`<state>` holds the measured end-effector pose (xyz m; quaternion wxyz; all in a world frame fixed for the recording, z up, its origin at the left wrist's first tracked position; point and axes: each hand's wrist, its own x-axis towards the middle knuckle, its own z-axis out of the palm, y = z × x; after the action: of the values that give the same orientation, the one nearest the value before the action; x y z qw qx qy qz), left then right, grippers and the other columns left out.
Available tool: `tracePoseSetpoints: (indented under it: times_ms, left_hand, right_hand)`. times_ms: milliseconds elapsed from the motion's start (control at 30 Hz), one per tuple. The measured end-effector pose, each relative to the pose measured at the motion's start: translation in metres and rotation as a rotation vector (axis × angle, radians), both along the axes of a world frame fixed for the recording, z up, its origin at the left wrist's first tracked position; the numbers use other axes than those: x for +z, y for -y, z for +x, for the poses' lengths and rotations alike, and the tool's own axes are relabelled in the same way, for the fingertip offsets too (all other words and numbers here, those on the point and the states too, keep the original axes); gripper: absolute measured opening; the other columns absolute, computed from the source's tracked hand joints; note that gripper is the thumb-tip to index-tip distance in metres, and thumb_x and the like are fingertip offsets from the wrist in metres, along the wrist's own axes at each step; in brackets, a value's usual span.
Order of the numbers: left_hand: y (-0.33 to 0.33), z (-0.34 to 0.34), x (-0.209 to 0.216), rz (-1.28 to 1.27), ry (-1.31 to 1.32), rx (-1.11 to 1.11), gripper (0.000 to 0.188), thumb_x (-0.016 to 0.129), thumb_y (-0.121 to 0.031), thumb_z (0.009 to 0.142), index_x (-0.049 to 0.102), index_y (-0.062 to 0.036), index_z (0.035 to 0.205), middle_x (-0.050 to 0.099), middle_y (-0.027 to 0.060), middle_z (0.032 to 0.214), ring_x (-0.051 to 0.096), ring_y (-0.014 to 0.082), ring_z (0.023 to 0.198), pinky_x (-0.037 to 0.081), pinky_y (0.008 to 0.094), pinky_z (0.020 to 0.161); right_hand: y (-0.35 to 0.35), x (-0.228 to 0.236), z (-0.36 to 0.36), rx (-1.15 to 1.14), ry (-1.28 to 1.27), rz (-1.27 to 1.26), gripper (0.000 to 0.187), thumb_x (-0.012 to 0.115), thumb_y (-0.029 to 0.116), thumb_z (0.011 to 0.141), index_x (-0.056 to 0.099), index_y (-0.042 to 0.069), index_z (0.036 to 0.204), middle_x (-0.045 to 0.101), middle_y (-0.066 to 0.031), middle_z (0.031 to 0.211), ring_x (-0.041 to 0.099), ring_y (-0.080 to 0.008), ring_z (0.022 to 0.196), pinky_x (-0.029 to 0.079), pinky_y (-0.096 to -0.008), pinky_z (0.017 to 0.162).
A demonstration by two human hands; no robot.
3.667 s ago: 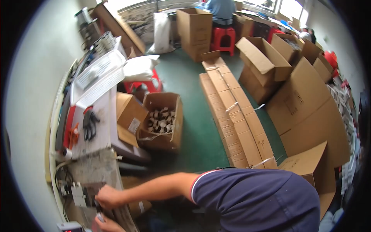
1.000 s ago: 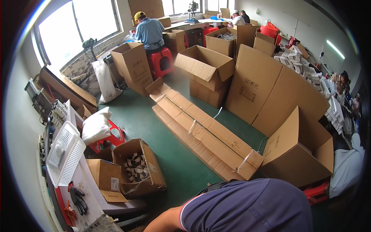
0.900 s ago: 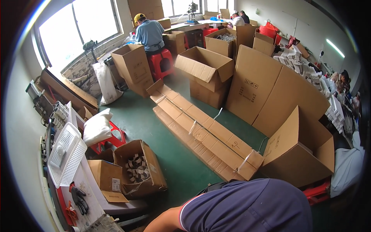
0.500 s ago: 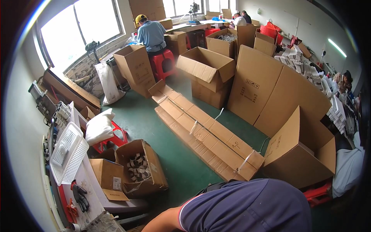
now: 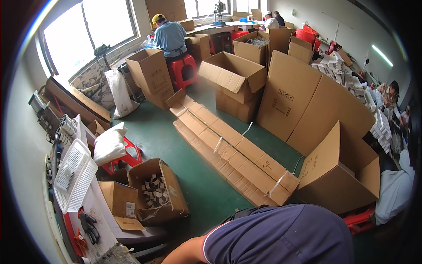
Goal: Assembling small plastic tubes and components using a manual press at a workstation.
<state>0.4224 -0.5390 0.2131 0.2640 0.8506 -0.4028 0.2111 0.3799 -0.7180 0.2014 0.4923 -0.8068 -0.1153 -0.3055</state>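
Neither my left hand nor my right hand shows in the head view. A dark blue short-sleeved shirt point(image 5: 281, 235) fills the lower edge, and a bare arm point(image 5: 187, 251) runs from its sleeve out of the picture at the bottom. Whose body this is, I cannot tell; the hand on that arm is hidden. Nearest the arm, at lower left, are a worktable point(image 5: 103, 224) and a dark work glove point(image 5: 90, 226) lying on it. An open carton point(image 5: 178, 193) beside the table holds many curved light pieces point(image 5: 154, 190).
Strapped flat cardboard point(image 5: 237, 154) lies across the green floor. Open cartons point(image 5: 237, 83) stand behind it, another point(image 5: 343, 171) at right. A white basket point(image 5: 74, 176) rests at left. A red stool point(image 5: 127, 154) carries a white sack point(image 5: 110, 143). A co-worker point(image 5: 170, 37) sits by the window.
The surroundings have shifted slightly left in the picture, while the shirt and arm stay nearly in place. No object has visibly been moved.
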Motion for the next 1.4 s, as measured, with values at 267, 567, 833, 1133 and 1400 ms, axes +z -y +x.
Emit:
tracePoseSetpoints:
  times_ms: [267,567,833,1133,1400]
  left_hand:
    - [0.020,-0.053,0.047,0.118,-0.065,0.248,0.019,0.068,-0.022,0.090,0.073,-0.0040,0.095,0.073,0.0161,0.089,0.069,0.0339,0.076,0.051,0.0455,0.063]
    - [0.023,-0.052,0.050,-0.069,-0.190,-0.049,0.018,0.067,-0.016,0.092,0.072,0.0005,0.098,0.071,0.0178,0.087,0.067,0.0348,0.075,0.052,0.0455,0.064]
    - [-0.019,0.001,-0.005,-0.092,0.009,-0.117,0.024,0.069,-0.022,0.095,0.074,-0.0029,0.108,0.075,0.0182,0.096,0.070,0.0342,0.078,0.055,0.0446,0.069]
    - [-0.115,-0.031,0.037,-0.352,0.068,0.400,0.024,0.068,-0.013,0.100,0.063,0.0033,0.117,0.069,0.0151,0.104,0.065,0.0231,0.087,0.055,0.0369,0.080]
    - [-0.245,-0.024,0.012,-0.941,-0.089,0.888,0.025,0.066,-0.019,0.101,0.062,0.0047,0.107,0.068,0.0088,0.091,0.062,0.0172,0.082,0.050,0.0324,0.077]
  right_hand:
    - [-0.005,-0.004,0.002,-0.001,-0.038,0.041,0.018,0.068,0.029,0.094,0.074,0.013,0.098,0.074,-0.0121,0.093,0.068,-0.0346,0.083,0.053,-0.0470,0.073]
    - [0.000,0.018,-0.017,-0.075,-0.164,0.001,0.017,0.068,0.028,0.092,0.074,0.013,0.096,0.075,-0.0115,0.094,0.069,-0.0331,0.085,0.054,-0.0461,0.075]
    - [-0.015,0.023,-0.017,-0.046,-0.087,0.005,0.021,0.070,0.031,0.089,0.072,0.013,0.099,0.073,-0.0120,0.093,0.068,-0.0349,0.085,0.054,-0.0480,0.075]
    - [-0.009,0.015,-0.006,-0.099,-0.328,-0.040,0.028,0.069,0.017,0.076,0.068,0.010,0.103,0.070,-0.0180,0.088,0.070,-0.0388,0.085,0.056,-0.0499,0.077]
    - [-0.012,0.045,-0.037,-0.104,-0.239,0.033,0.015,0.065,0.010,0.087,0.071,0.005,0.100,0.070,-0.0163,0.082,0.070,-0.0326,0.074,0.055,-0.0422,0.069]
